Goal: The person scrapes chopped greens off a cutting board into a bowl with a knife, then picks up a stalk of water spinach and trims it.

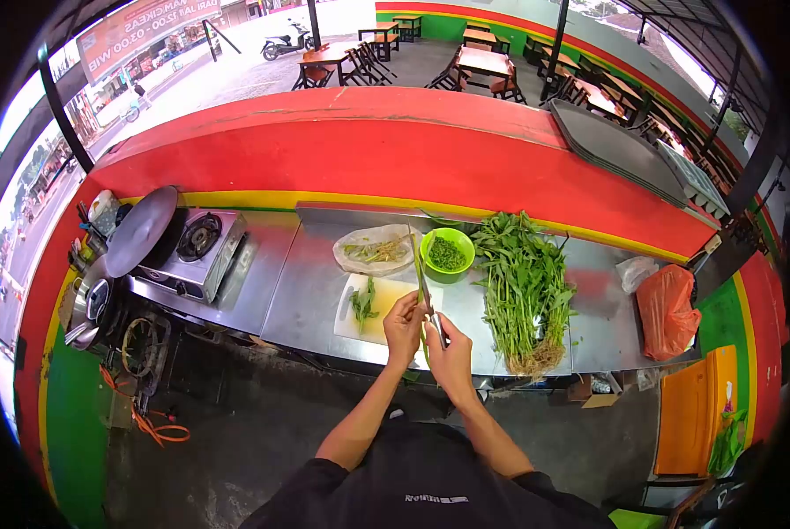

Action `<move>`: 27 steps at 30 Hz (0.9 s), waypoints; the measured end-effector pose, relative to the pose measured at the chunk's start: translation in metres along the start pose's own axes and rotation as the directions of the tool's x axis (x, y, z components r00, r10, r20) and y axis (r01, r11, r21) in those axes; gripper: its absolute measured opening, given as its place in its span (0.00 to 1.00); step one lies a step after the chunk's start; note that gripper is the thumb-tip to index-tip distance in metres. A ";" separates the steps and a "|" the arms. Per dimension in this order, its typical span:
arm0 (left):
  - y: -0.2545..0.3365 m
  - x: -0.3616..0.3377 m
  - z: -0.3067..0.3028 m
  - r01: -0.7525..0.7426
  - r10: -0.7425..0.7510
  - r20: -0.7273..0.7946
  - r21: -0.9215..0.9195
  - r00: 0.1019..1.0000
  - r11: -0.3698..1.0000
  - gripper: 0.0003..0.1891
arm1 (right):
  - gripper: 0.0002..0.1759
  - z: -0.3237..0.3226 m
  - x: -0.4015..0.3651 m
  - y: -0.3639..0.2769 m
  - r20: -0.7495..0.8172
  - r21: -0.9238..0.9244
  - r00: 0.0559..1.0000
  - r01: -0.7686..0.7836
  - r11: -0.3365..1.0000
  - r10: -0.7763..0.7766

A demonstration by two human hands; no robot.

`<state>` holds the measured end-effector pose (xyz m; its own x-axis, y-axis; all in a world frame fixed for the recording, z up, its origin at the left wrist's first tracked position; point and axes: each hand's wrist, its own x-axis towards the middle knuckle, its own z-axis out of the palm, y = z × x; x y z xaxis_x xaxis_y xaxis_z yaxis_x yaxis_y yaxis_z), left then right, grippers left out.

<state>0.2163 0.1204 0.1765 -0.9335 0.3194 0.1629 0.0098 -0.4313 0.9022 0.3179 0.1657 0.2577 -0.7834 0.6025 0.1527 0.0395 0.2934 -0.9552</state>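
My left hand [403, 330] is closed around a long green stem [419, 259] held upright over the near edge of the counter. My right hand [450, 359] grips a knife [426, 295], its blade pointing away from me and lying close along the stem. Just beyond the hands is a white cutting board [346, 319] with a few leafy sprigs [363, 302] on it. A lime-green bowl [448, 276] behind it holds picked green leaves [447, 254]. Right of the hands lies a big bunch of leafy greens [523, 282], roots toward me. Part of the knife handle is hidden by my fingers.
A clear plastic bag [349, 242] with stem scraps lies left of the bowl. A gas stove [203, 256] and a large wok lid [142, 231] stand at left. An orange plastic bag [667, 310] sits at the counter's right end. A red wall [324, 145] runs behind.
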 end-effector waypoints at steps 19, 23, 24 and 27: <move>0.001 0.005 -0.002 -0.029 0.028 -0.068 -0.020 0.997 0.999 0.14 | 0.14 0.006 -0.003 0.000 -0.013 -0.036 0.999 0.032 0.999 -0.033; 0.006 0.001 -0.006 -0.022 0.024 -0.069 0.018 0.997 1.000 0.13 | 0.14 0.006 -0.002 -0.003 0.004 -0.031 1.000 0.020 0.999 -0.019; 0.005 0.001 -0.007 -0.007 0.007 -0.068 0.006 0.998 1.000 0.15 | 0.14 0.006 -0.002 -0.003 0.004 -0.031 1.000 0.020 0.999 -0.020; 0.005 -0.002 -0.007 -0.009 0.008 -0.072 -0.011 0.997 1.000 0.16 | 0.14 0.009 -0.001 0.002 0.008 -0.066 1.000 0.028 0.997 -0.028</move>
<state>0.2154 0.1117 0.1775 -0.9569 0.2541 0.1408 0.0141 -0.4434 0.8962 0.3135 0.1588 0.2536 -0.7893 0.5879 0.1771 0.0583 0.3589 -0.9315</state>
